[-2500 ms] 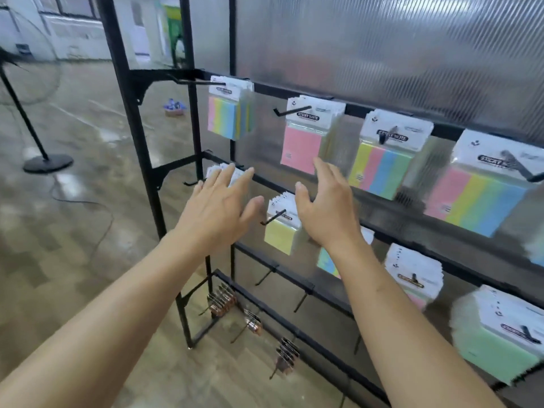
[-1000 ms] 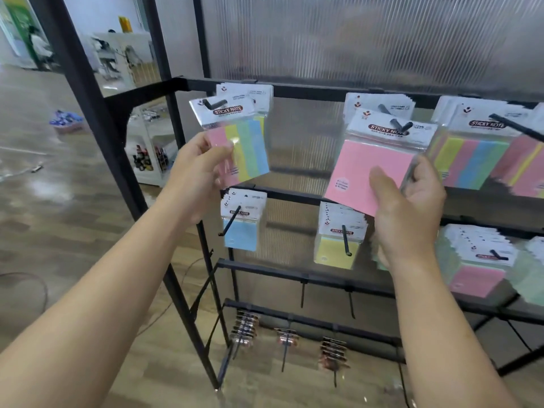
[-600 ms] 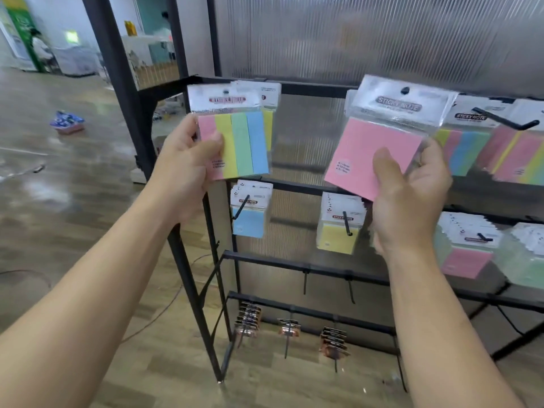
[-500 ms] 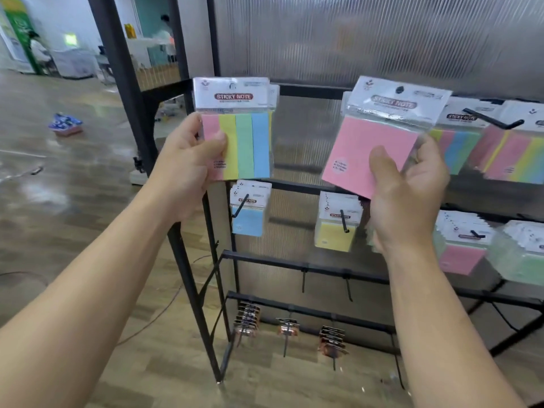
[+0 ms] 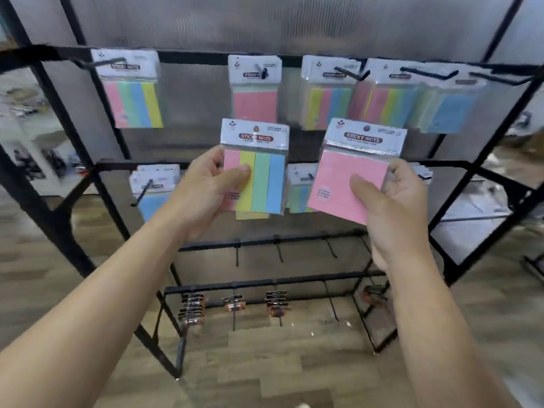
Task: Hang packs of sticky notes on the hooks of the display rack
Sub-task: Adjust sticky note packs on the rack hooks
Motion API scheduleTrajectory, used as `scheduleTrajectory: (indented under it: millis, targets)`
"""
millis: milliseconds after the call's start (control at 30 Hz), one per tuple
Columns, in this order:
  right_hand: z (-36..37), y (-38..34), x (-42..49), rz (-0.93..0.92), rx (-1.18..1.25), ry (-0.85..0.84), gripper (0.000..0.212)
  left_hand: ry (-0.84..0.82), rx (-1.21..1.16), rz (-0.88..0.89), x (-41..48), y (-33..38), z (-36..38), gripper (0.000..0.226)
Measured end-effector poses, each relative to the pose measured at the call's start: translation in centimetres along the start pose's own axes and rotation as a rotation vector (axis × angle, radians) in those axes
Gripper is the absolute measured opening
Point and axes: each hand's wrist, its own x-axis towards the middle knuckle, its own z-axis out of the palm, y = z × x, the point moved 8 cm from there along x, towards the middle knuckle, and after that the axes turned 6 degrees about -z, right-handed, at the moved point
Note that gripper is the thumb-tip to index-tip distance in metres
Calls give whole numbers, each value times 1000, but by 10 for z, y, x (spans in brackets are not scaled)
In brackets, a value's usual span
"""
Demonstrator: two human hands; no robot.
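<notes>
Before the black rack (image 5: 194, 57) and its ribbed panel (image 5: 265, 22), upper two bars crowded with hung packs (image 5: 134, 104). Held in front, clear of every hook: left hand (image 5: 203, 189) gripping a striped pack (image 5: 262, 172), thumb across its face; right hand (image 5: 394, 207) clamped round a pink pack (image 5: 347, 178), tilted. Most likely to go wrong at the hooks (image 5: 260, 72): small header holes, easy to miss or tear with both hands full and neither free to steady. Little room up top; bare hooks (image 5: 279, 252) lower down, above copper-coloured clips (image 5: 191, 307), seemingly unobstructed.
</notes>
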Motion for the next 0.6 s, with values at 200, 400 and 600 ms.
scheduleTrajectory:
  millis: [200, 400, 600]
  targets:
    - [-99, 10, -1, 74, -75, 119, 25, -164, 5, -88, 37, -35, 106, 23]
    - [-215, 30, 13, 117, -183, 270, 37, -278, 34, -158, 73, -71, 231, 23]
    - [-346, 25, 38, 111, -291, 376, 38, -394, 33, -215, 106, -94, 380, 28]
